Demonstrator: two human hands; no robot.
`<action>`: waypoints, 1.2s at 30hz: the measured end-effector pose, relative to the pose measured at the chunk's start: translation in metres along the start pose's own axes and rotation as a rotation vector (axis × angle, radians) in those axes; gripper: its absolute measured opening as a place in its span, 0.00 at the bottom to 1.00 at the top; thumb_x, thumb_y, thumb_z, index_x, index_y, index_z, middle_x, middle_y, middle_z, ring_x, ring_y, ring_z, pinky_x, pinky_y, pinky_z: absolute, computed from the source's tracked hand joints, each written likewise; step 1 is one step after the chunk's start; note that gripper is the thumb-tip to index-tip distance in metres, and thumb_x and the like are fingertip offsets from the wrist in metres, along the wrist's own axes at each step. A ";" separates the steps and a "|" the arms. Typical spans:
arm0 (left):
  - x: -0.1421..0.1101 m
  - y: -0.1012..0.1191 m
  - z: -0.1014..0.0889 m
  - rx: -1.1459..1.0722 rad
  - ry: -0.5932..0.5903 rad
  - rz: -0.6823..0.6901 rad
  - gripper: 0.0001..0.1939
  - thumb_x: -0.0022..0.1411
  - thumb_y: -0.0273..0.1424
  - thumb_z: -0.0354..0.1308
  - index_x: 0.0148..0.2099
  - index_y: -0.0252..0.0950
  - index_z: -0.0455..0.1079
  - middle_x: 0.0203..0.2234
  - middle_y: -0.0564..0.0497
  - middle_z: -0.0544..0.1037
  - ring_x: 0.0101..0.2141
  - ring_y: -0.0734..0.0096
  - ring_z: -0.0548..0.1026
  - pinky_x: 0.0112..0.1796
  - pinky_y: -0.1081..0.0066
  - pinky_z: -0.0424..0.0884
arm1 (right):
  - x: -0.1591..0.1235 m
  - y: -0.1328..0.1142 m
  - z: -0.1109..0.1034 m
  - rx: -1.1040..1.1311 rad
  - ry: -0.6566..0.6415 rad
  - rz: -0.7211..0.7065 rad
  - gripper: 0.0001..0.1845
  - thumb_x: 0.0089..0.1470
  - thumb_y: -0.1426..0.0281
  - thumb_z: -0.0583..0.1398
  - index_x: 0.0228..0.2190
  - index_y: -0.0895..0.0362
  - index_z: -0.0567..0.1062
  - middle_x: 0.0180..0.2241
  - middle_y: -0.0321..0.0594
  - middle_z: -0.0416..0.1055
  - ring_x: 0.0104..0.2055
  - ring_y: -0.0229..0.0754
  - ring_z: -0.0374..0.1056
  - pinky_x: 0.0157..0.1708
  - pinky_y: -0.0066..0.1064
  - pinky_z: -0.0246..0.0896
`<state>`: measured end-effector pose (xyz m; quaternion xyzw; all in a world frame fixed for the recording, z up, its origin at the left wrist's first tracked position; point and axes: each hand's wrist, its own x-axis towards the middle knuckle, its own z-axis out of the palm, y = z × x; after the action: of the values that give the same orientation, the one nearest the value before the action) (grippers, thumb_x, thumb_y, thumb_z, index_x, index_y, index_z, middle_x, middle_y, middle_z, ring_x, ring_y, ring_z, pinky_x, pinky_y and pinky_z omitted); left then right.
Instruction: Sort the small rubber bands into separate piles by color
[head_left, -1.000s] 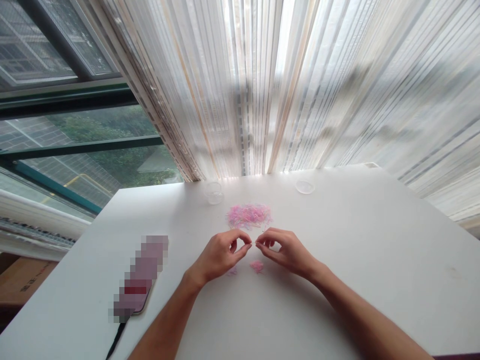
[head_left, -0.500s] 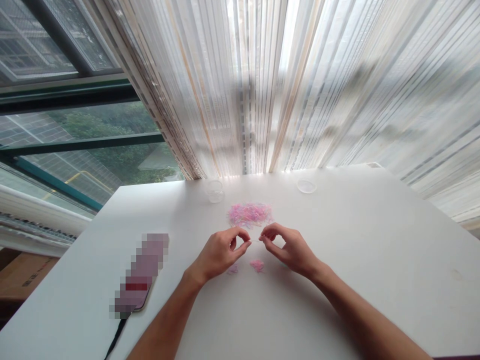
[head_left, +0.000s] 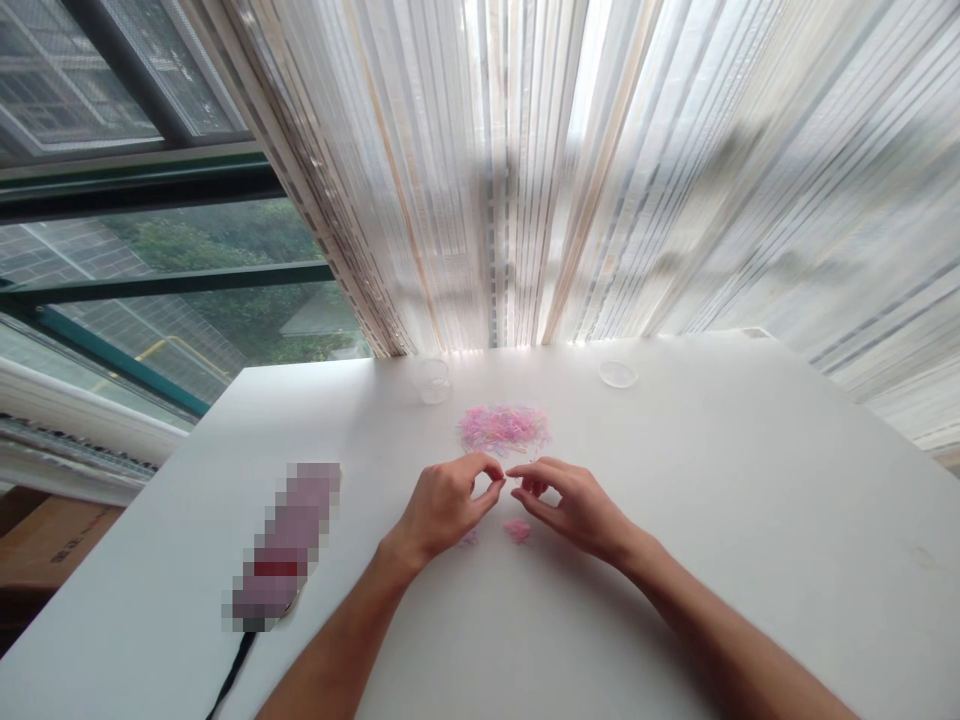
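My left hand [head_left: 446, 502] and my right hand [head_left: 566, 503] meet fingertip to fingertip just above a white table [head_left: 735, 500]. Each is closed in a pinch, and what they hold between them is too small to make out. Beyond them lies a loose pile of tiny pink and purple bands [head_left: 504, 427]. A small pink clump [head_left: 517, 530] lies on the table under my right hand, and a fainter purple bit [head_left: 469, 538] lies under my left.
A small clear cup [head_left: 433, 379] and a clear round lid [head_left: 617, 373] stand at the table's far edge, in front of a striped sheer curtain. A blurred-out flat object [head_left: 285, 545] with a dark cable lies at the left. A window is beyond the left edge.
My two pinched hands have drawn together again, after parting slightly half a second ago. The view has tilted a little.
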<state>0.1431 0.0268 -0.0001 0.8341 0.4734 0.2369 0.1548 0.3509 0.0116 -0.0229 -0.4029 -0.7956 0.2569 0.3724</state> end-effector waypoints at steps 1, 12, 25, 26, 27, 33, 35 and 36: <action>0.000 0.000 0.000 0.009 0.012 0.003 0.03 0.62 0.29 0.59 0.37 0.40 0.74 0.23 0.59 0.76 0.21 0.77 0.67 0.26 0.76 0.59 | 0.000 0.000 0.000 0.004 0.001 -0.001 0.11 0.61 0.69 0.59 0.45 0.54 0.76 0.29 0.37 0.74 0.30 0.38 0.71 0.34 0.29 0.69; -0.002 0.000 0.000 -0.078 -0.029 0.076 0.03 0.62 0.28 0.60 0.39 0.40 0.75 0.26 0.59 0.78 0.22 0.78 0.68 0.28 0.77 0.61 | -0.001 0.001 0.001 -0.058 0.016 0.012 0.07 0.60 0.72 0.59 0.38 0.55 0.78 0.31 0.39 0.74 0.31 0.38 0.71 0.33 0.29 0.66; -0.002 -0.001 -0.007 -0.150 -0.071 0.029 0.04 0.62 0.28 0.60 0.39 0.42 0.74 0.31 0.59 0.80 0.23 0.78 0.66 0.31 0.77 0.65 | 0.000 0.000 -0.002 -0.106 0.012 0.012 0.05 0.59 0.73 0.58 0.34 0.55 0.75 0.30 0.38 0.72 0.30 0.38 0.69 0.32 0.29 0.63; -0.001 -0.001 -0.007 -0.155 -0.073 0.024 0.04 0.62 0.28 0.60 0.38 0.42 0.74 0.31 0.60 0.80 0.23 0.78 0.65 0.31 0.77 0.65 | 0.000 -0.001 -0.002 -0.099 0.012 0.018 0.05 0.59 0.73 0.58 0.34 0.55 0.75 0.30 0.38 0.72 0.30 0.38 0.69 0.32 0.29 0.63; -0.001 -0.001 -0.008 -0.160 -0.077 0.018 0.04 0.62 0.28 0.60 0.38 0.42 0.74 0.31 0.60 0.80 0.23 0.78 0.65 0.31 0.77 0.65 | 0.000 -0.001 -0.002 -0.088 0.012 0.026 0.05 0.59 0.73 0.58 0.33 0.55 0.75 0.30 0.37 0.72 0.30 0.38 0.68 0.32 0.29 0.63; -0.001 0.000 -0.004 -0.258 -0.094 -0.004 0.04 0.63 0.30 0.59 0.40 0.40 0.75 0.31 0.57 0.80 0.22 0.78 0.65 0.28 0.76 0.65 | 0.001 -0.004 -0.002 0.024 0.007 0.079 0.05 0.58 0.74 0.59 0.31 0.55 0.74 0.28 0.36 0.73 0.29 0.36 0.67 0.30 0.26 0.64; -0.001 0.001 -0.002 -0.287 -0.084 0.008 0.05 0.64 0.32 0.59 0.42 0.40 0.75 0.31 0.55 0.80 0.22 0.78 0.65 0.28 0.76 0.65 | 0.001 -0.005 -0.002 0.047 0.018 0.087 0.05 0.58 0.74 0.59 0.31 0.55 0.74 0.28 0.36 0.73 0.29 0.36 0.67 0.30 0.26 0.64; -0.001 0.001 -0.002 -0.298 -0.076 0.016 0.06 0.64 0.33 0.59 0.42 0.39 0.76 0.32 0.54 0.80 0.22 0.77 0.65 0.28 0.76 0.65 | 0.001 -0.005 -0.002 0.055 0.023 0.087 0.05 0.58 0.73 0.59 0.31 0.55 0.74 0.28 0.36 0.73 0.29 0.36 0.67 0.30 0.27 0.64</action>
<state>0.1424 0.0255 0.0014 0.8140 0.4204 0.2740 0.2926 0.3497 0.0098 -0.0183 -0.4298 -0.7656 0.2899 0.3808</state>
